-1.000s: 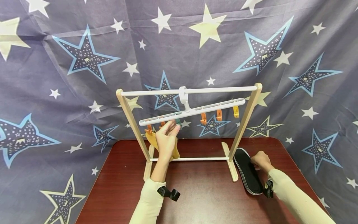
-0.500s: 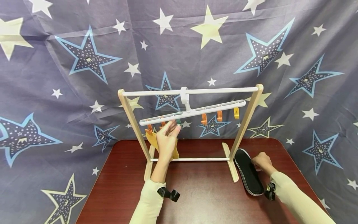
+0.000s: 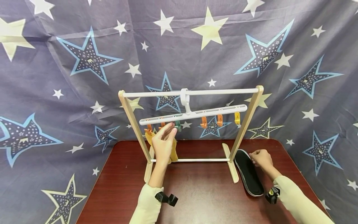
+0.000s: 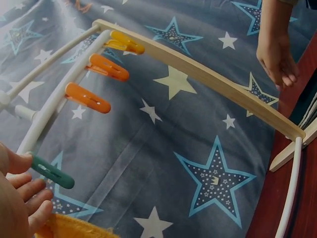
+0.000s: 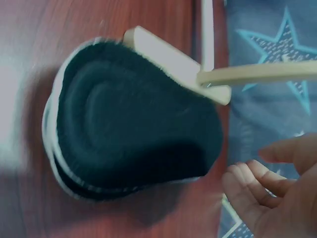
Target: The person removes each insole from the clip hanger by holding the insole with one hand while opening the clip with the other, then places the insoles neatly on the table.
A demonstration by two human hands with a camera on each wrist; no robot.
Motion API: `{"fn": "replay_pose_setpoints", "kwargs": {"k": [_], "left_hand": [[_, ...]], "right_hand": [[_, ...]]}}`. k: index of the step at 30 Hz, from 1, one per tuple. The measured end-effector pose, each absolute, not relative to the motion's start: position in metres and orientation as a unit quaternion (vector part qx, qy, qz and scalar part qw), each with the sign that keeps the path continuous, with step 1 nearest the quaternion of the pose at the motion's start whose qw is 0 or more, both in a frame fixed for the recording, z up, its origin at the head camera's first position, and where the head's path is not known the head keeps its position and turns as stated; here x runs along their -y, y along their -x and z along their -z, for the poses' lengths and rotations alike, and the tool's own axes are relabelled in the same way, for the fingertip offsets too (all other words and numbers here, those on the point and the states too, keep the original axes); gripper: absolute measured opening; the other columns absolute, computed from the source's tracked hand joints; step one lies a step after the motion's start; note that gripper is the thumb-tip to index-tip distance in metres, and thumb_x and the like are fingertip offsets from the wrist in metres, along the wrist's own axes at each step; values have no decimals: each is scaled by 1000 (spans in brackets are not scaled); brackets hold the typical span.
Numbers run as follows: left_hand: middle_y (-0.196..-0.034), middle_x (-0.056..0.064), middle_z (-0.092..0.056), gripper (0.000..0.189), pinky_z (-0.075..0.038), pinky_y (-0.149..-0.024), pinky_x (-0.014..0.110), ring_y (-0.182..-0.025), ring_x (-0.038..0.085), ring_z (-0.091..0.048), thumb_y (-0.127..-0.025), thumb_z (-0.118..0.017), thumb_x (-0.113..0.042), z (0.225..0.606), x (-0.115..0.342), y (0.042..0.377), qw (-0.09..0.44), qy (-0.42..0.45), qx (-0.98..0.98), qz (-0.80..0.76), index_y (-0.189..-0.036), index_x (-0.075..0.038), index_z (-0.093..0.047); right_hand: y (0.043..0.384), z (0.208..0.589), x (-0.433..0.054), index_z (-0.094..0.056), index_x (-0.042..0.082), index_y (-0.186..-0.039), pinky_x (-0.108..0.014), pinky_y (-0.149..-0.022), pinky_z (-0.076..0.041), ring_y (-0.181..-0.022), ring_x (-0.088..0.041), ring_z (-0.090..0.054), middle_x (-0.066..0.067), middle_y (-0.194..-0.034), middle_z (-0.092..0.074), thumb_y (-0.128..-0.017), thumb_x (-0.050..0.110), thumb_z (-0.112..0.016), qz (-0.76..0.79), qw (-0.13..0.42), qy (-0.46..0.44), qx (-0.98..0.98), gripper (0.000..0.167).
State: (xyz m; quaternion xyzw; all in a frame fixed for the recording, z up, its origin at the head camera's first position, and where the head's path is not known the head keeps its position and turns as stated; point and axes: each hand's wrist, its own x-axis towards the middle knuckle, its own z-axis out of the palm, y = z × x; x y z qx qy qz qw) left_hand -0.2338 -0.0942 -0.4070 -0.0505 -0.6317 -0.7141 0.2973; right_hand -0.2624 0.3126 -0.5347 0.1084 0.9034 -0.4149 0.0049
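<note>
A white hanger [image 3: 170,118] with clothespins hangs tilted from a rack's top bar, left end lower. My left hand [image 3: 162,147] is beside its green clothespin [image 3: 178,125], thumb right at the clothespin's end in the left wrist view, other fingers relaxed. A yellow cloth [image 3: 174,153] hangs at the hanger's left, below an orange clothespin [image 3: 148,129] and partly behind that hand. On the table's right side lie black insoles [image 5: 124,114], stacked, with pale edges. My right hand [image 3: 262,159] is beside their far end, thumb and fingers apart around nothing in the right wrist view.
The rack has wooden side posts [image 3: 246,123], flat feet [image 3: 230,163] and a white lower bar [image 3: 201,160]. Further orange clothespins [image 3: 220,120] and a yellow one [image 3: 237,118] hang to the right. A star-patterned curtain [image 3: 84,93] stands behind the reddish-brown table [image 3: 195,193].
My left hand has let go of the green clothespin and dropped slightly. The hanger's right end has swung lower, making it more level. My right hand has shifted slightly away from the insoles.
</note>
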Motion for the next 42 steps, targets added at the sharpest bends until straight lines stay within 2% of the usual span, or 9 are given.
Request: {"fn": "replay_pose_setpoints", "kwargs": {"k": [5,10,17,23,25,28,31,35,42], "left_hand": [[-103,29,-74,21,-59,-81,17,-87,3,-73,-89,-77,-4,405,101,227,339,43,616,710,-107,7,-76],[-98,30,-74,19,-58,-74,15,-81,2,-71,-91,-76,-9,404,110,224,387,4,596,703,-103,6,-77],[-107,27,-74,22,-59,-83,18,-88,3,-71,-91,-76,-8,406,119,226,393,-31,608,689,-108,5,-76],[-118,25,-72,28,-57,-91,18,-107,29,-72,-92,-73,-5,408,123,232,345,-36,642,684,-118,5,-72],[-122,26,-70,30,-57,-96,23,-113,37,-69,-93,-71,-4,407,124,234,330,-28,649,685,-121,7,-70],[-125,28,-69,32,-54,-104,35,-118,39,-66,-95,-68,-2,407,126,238,313,-21,662,681,-125,9,-67],[-125,29,-68,32,-52,-107,43,-120,40,-65,-96,-66,-1,407,127,241,303,-16,674,674,-126,9,-65],[-122,30,-68,29,-52,-106,46,-116,42,-66,-96,-65,1,407,128,245,300,-6,688,660,-123,11,-66],[-113,30,-70,20,-55,-103,43,-113,40,-68,-94,-67,5,409,130,248,293,11,703,648,-112,13,-68]], "right_hand": [[259,520,-294,-70,-10,-89,-20,-49,-53,-54,-7,-60,-1,-60,-65,-96,20,-62,439,-25,-90,-894,33],[257,506,-268,-70,-12,-95,-22,-53,-57,-59,-6,-63,-5,-69,-70,-98,17,-62,486,-51,-61,-870,29],[256,492,-242,-73,-9,-92,-16,-52,-55,-54,1,-62,-10,-70,-74,-92,11,-58,506,-145,-81,-847,25],[251,487,-222,-75,-9,-90,-14,-51,-55,-51,9,-59,-19,-75,-75,-93,6,-58,547,-239,-102,-796,23],[249,484,-213,-75,-7,-87,-12,-51,-51,-52,10,-58,-14,-73,-75,-92,4,-59,552,-270,-96,-783,20],[247,479,-200,-74,-7,-85,-10,-53,-51,-56,9,-60,-15,-74,-74,-92,1,-59,569,-294,-65,-765,19],[246,474,-187,-73,-10,-86,-14,-56,-56,-61,5,-65,-23,-79,-74,-94,-2,-58,598,-285,-23,-748,18],[246,468,-170,-71,-12,-91,-20,-58,-59,-63,0,-68,-29,-86,-73,-95,-3,-57,628,-246,3,-738,17],[245,452,-142,-69,-17,-95,-22,-61,-60,-64,-1,-65,-35,-91,-70,-97,-4,-55,641,-163,32,-750,19]]}}
